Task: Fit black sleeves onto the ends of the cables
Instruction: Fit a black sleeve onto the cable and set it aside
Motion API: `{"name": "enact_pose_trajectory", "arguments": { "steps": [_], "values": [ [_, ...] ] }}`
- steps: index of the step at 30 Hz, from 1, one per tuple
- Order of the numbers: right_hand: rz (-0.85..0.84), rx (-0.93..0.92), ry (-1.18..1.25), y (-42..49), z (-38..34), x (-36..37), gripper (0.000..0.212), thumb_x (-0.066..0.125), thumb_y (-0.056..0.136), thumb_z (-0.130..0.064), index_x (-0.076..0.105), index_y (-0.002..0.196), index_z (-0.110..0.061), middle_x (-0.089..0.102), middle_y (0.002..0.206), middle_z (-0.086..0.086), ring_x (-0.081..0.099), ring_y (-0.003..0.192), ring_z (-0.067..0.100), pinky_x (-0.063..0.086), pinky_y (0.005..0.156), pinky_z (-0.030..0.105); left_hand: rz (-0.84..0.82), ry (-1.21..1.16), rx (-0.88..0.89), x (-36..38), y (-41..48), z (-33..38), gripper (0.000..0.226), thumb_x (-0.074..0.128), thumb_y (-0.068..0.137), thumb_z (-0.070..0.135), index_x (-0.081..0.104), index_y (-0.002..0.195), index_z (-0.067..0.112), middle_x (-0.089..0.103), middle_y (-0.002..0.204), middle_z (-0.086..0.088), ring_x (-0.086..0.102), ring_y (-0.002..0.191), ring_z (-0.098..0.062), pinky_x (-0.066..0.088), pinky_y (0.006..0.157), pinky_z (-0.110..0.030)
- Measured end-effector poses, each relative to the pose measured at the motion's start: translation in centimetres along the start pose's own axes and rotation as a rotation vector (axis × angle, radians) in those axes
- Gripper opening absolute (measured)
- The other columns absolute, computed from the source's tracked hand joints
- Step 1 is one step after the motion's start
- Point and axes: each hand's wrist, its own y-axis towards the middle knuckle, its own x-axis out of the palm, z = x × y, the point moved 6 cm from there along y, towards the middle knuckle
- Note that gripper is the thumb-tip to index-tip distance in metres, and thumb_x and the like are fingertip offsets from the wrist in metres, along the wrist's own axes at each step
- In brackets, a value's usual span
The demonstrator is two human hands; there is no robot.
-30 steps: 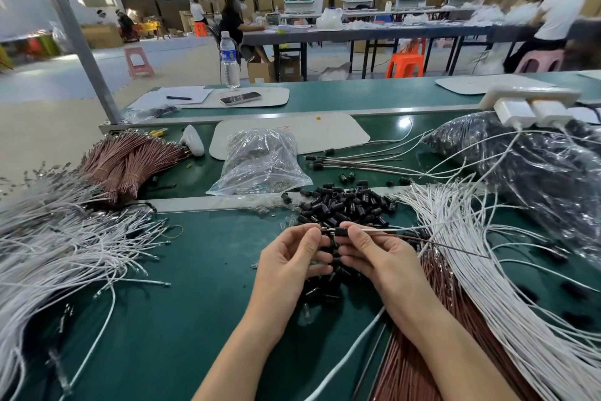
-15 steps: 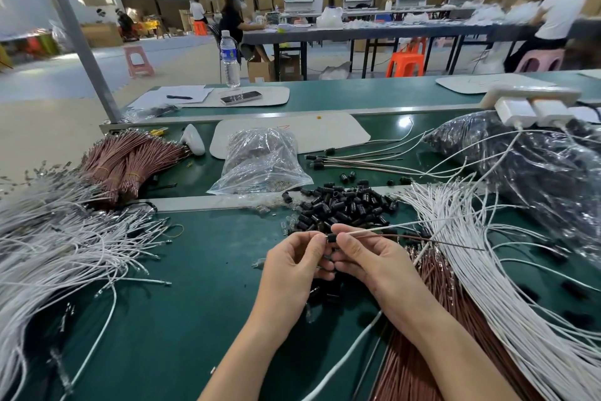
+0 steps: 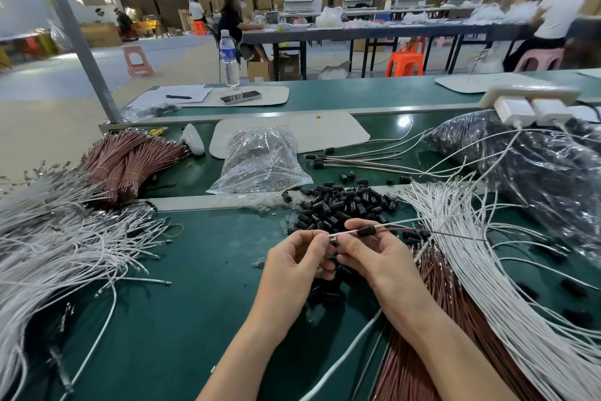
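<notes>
**A black sleeve [image 3: 365, 230] sits on the held white cable [image 3: 346, 232]**

Both hands hold the white cable just in front of the pile of black sleeves [image 3: 341, 205]. The left hand [image 3: 297, 259] has its fingers clamped on the cable's end. The right hand [image 3: 382, 254] has its fingers closed on the cable at the black sleeve. Right of the pile, loose white cables [image 3: 487, 270] fan across the green tabletop [image 3: 195, 303].
</notes>
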Motion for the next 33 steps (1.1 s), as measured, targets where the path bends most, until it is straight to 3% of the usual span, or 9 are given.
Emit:
{"name": "enact_pose_trajectory", "arguments": {
  "steps": [13, 22, 33],
  "values": [
    [0.022, -0.017, -0.056, 0.17, -0.06, -0.50, 0.033, 0.080, 0.072, -0.023, 0.072, 0.103, -0.015, 0.077, 0.090, 0.006, 0.074, 0.086, 0.015, 0.058, 0.072, 0.020, 0.009, -0.065, -0.027, -0.11, 0.11, 0.10, 0.018, 0.061, 0.100, 0.017, 0.077, 0.092, 0.021, 0.074, 0.084, -0.005, 0.067, 0.069, -0.018, 0.057, 0.064, -0.025],
    [-0.027, -0.016, -0.133, -0.19, -0.09, 0.04, 0.042, 0.078, 0.072, -0.033, 0.070, 0.111, -0.018, 0.078, 0.097, 0.010, 0.072, 0.081, 0.012, 0.057, 0.071, 0.021, -0.011, -0.023, -0.006, -0.05, 0.08, 0.32, 0.013, 0.061, 0.100, 0.010, 0.074, 0.101, 0.015, 0.075, 0.090, -0.011, 0.067, 0.073, -0.014, 0.057, 0.063, -0.025],
    [-0.045, -0.027, -0.159, -0.34, -0.27, 0.33, 0.024, 0.079, 0.073, -0.037, 0.076, 0.097, -0.036, 0.078, 0.094, 0.004, 0.072, 0.082, 0.011, 0.057, 0.071, 0.022, -0.008, -0.018, -0.009, -0.13, 0.04, 0.54, 0.013, 0.063, 0.099, 0.007, 0.074, 0.103, 0.012, 0.075, 0.091, -0.008, 0.067, 0.078, -0.011, 0.056, 0.063, -0.023]
  ]
}}
